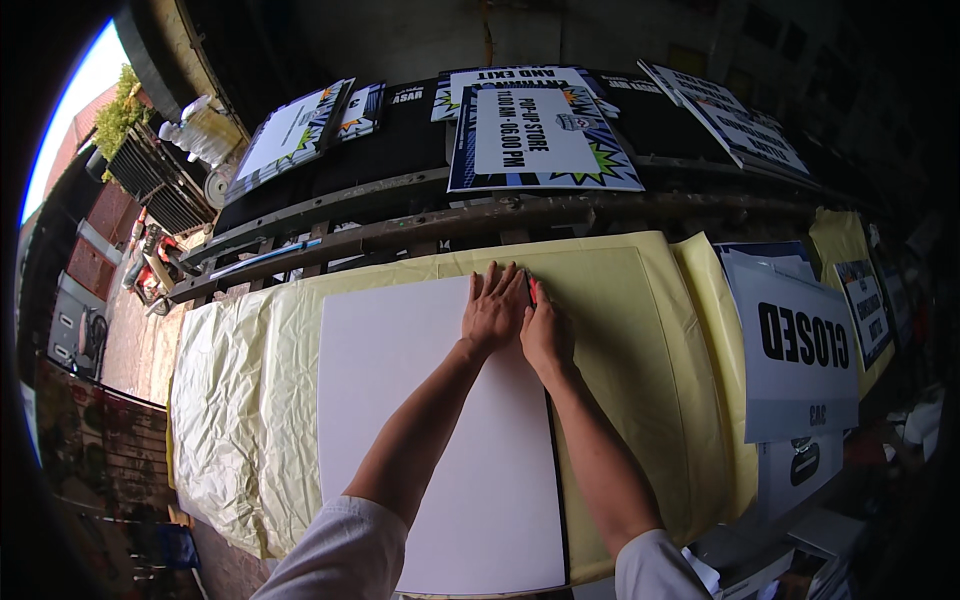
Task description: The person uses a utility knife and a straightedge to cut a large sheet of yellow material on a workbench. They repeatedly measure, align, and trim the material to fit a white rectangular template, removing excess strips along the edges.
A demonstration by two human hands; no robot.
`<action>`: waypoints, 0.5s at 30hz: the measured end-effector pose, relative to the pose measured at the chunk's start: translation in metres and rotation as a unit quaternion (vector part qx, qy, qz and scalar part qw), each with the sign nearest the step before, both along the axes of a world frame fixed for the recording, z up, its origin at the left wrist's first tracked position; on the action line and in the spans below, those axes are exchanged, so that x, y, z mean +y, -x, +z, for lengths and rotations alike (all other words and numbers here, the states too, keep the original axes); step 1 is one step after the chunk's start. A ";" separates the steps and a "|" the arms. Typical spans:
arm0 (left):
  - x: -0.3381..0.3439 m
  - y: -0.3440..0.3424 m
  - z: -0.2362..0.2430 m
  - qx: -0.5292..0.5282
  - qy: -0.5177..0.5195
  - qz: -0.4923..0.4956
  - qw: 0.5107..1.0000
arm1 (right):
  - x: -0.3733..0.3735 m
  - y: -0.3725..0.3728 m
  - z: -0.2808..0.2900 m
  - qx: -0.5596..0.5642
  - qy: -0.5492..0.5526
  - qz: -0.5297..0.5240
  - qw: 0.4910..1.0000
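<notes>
A large white board (420, 430) lies on crumpled yellow sheeting (230, 410) in the middle of the view, with a thin dark strip along its right edge. My left hand (492, 310) lies flat near the top right corner of the board, its fingers stretched out. Just to the right, at that edge, my right hand (547, 330) is closed on a small red tool (533, 291), probably a cutter, mostly hidden by the fingers. Both forearms come in from the lower edge.
Printed signboards (540, 140) lie on a dark surface behind a metal rail (380, 222). More printed sheets (790, 340) hang over the yellow sheeting at the right. At the left are an open doorway, a red machine (150, 260) and a metal gate (150, 170).
</notes>
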State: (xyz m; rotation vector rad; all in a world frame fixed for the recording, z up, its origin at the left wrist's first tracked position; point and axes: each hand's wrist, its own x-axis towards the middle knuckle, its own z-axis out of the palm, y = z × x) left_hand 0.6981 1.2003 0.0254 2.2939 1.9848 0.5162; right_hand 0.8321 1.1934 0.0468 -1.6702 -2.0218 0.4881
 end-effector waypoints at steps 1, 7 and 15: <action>0.000 0.001 -0.001 -0.003 0.001 0.000 1.000 | 0.000 0.001 0.002 0.001 0.004 0.001 1.000; 0.001 0.002 -0.004 0.006 -0.005 0.005 1.000 | -0.001 0.002 0.005 0.004 0.004 0.003 1.000; 0.000 0.000 0.000 0.006 -0.003 0.000 1.000 | -0.002 0.001 -0.002 0.033 -0.027 0.005 0.999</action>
